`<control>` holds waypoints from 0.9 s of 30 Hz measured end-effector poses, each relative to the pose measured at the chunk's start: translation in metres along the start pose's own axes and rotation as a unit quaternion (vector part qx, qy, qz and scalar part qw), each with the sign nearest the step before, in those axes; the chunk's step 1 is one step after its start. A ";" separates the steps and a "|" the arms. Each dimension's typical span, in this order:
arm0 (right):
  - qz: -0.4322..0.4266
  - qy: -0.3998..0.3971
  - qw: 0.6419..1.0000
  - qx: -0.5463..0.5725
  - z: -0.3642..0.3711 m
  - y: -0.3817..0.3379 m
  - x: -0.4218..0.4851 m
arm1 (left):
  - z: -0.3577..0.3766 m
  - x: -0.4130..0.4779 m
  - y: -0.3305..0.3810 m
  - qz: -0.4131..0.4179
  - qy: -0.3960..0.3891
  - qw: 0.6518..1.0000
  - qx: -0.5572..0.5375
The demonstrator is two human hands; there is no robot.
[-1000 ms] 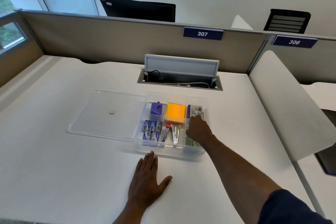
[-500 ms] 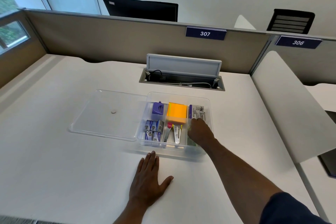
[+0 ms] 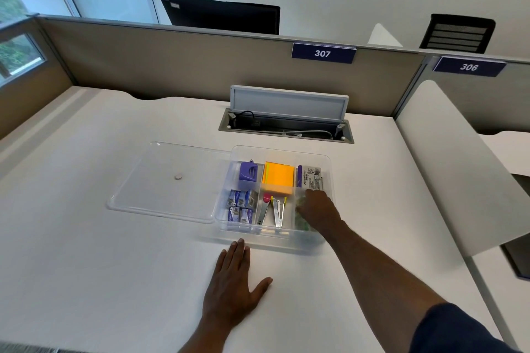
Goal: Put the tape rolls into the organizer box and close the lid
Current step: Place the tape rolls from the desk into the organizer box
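From the head camera, I look down on the clear organizer box (image 3: 327,160) sitting on the white desk (image 3: 86,266). My right hand (image 3: 317,209) reaches into the box's right-hand compartment, fingers curled down over greenish tape rolls (image 3: 301,222) lying at the near end of that compartment; whether I am gripping one or only touching them I cannot tell, since my hand covers most of them. Just beyond my knuckles in the same compartment lies a printed card package (image 3: 312,178).

My left hand (image 3: 232,289) lies flat on the desk just in front of the box's near wall, palm down, fingers together and thumb spread out, holding nothing.

In the box's middle section sit orange sticky notes (image 3: 279,179) at the far end and staple removers (image 3: 274,209) nearer me. The left section holds a purple sharpener (image 3: 248,175) and small boxes of staples (image 3: 241,205).

The clear lid (image 3: 160,180) lies flat on the desk, touching the box's left side, with a small round white knob at its centre.
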State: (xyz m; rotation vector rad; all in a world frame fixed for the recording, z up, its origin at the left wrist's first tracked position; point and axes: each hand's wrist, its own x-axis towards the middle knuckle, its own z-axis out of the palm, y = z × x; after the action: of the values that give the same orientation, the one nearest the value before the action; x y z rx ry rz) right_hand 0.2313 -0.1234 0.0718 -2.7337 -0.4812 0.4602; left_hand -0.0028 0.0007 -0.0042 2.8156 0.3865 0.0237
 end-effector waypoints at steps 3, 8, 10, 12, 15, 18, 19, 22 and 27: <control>-0.024 0.066 0.997 0.008 0.000 0.001 -0.005 | 0.000 0.001 0.000 -0.002 -0.005 1.000 0.000; -0.022 0.167 0.986 0.003 -0.010 0.002 -0.010 | 0.000 0.003 -0.002 -0.002 0.004 1.000 0.001; -0.005 0.150 0.989 0.009 -0.015 0.001 -0.010 | 0.000 0.002 -0.002 -0.002 0.001 1.000 0.004; 0.003 0.114 0.994 0.001 -0.018 -0.001 -0.010 | 0.000 0.000 -0.002 0.000 0.002 1.000 0.004; 0.002 0.058 0.998 -0.014 -0.020 -0.003 -0.010 | -0.003 0.001 -0.001 0.003 0.007 1.000 0.002; 0.003 0.034 0.999 -0.032 -0.018 -0.002 -0.012 | -0.005 0.002 0.002 0.008 0.008 1.000 -0.002; 0.000 0.031 0.999 -0.040 -0.016 -0.001 -0.013 | -0.005 0.002 0.002 0.008 0.009 1.000 -0.002; -0.007 0.017 0.998 -0.052 -0.013 -0.001 -0.016 | -0.004 0.001 0.002 0.007 0.009 1.000 -0.002; -0.007 -0.024 0.998 -0.058 -0.013 -0.003 -0.020 | -0.004 0.000 0.003 0.002 0.003 1.000 -0.002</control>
State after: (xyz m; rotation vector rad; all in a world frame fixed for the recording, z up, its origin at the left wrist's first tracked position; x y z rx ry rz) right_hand 0.2170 -0.1312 0.0896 -2.8341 -0.5553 0.5092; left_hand -0.0024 -0.0005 0.0007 2.8125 0.3803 0.0340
